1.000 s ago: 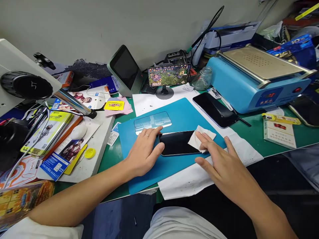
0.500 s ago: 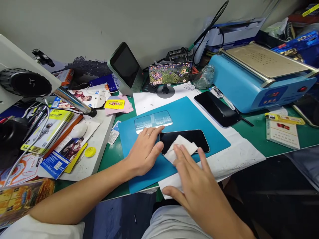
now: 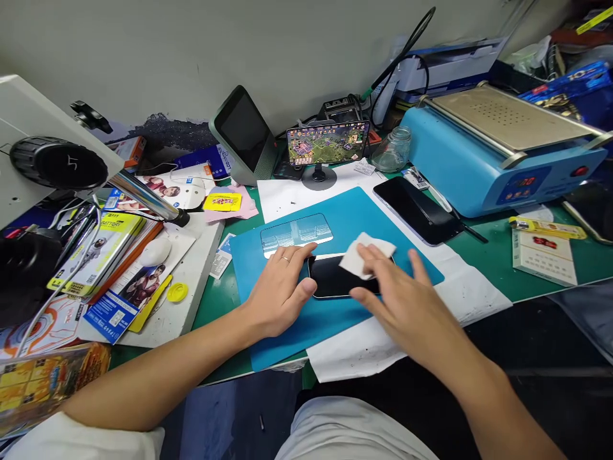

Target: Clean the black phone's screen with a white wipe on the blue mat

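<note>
A black-screened phone (image 3: 330,278) lies face up on a blue mat (image 3: 287,332). My right hand (image 3: 402,294) presses a folded white wipe (image 3: 355,260) onto the right part of its screen with the fingertips, thumb spread toward the near edge. The phone's right end is partly covered by the wipe and the hand. At the left end rests my left hand (image 3: 278,291), fingers stretched out and thumb apart, the thumb tip by the phone's edge. Just beyond that hand lies a clear, phone-shaped glass sheet (image 3: 297,235), reflecting light.
Right of the mat lies another dark phone (image 3: 416,209), near a blue heating-plate machine (image 3: 450,160). A phone on a stand (image 3: 328,144) shows a game behind the mat, with a glass jar (image 3: 393,150) beside it. Packets and a white mouse (image 3: 156,252) crowd the left.
My right hand has slid the wipe rightward and slightly away from me across the screen, uncovering the phone's left part. My left hand stays at the phone's left end.
</note>
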